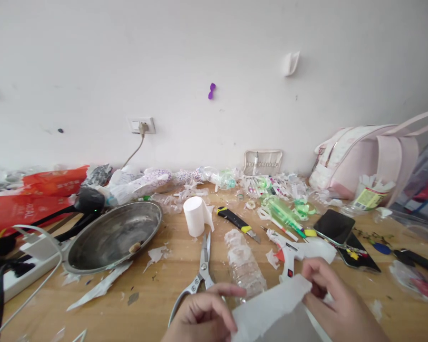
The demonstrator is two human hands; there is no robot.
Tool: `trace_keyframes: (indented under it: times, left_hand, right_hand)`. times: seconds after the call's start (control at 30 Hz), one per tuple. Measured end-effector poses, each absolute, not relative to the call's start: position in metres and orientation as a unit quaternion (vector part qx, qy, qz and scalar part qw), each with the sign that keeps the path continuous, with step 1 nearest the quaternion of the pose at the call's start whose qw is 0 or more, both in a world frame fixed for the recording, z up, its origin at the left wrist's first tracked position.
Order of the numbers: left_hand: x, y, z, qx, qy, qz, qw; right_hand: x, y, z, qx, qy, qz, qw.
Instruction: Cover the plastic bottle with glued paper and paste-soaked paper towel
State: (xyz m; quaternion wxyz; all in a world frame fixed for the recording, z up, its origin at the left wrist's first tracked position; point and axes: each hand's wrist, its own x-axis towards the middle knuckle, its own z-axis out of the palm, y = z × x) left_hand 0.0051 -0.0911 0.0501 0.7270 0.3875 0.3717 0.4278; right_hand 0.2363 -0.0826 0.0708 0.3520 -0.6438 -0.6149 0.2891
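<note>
A torn-edged sheet of thin white paper spans the space between my two hands at the bottom of the head view. My right hand pinches its upper right corner between thumb and bent fingers. At its left edge is my left hand, fingers curled against the paper with one finger stretched above; the thumb is hidden. A greyish flat surface shows below the paper's ragged edge. Open-bladed scissors lie by my left hand, their handles partly covered. Just beyond the paper lies a crumpled clear plastic bottle.
A white paper roll stands mid-table beside a utility knife. A glue gun and phone lie right. A metal pan and power strip occupy the left. Plastic scraps and a pink bag line the wall.
</note>
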Motion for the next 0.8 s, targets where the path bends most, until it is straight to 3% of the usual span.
trace_keyframes:
  times: [0.27, 0.6, 0.8]
  left_hand:
    - [0.009, -0.065, 0.051, 0.453, 0.492, 0.410, 0.620]
    - [0.010, -0.059, 0.026, 0.485, 0.512, 0.378, 0.600]
    - [0.016, -0.058, 0.041, 0.637, 0.553, 0.359, 0.400]
  right_hand:
    - [0.215, -0.027, 0.062, -0.674, -0.682, 0.209, 0.193]
    - [0.213, -0.029, 0.050, -0.687, -0.687, 0.175, 0.159]
    - [0.212, -0.025, 0.059, -0.674, -0.703, 0.168, 0.152]
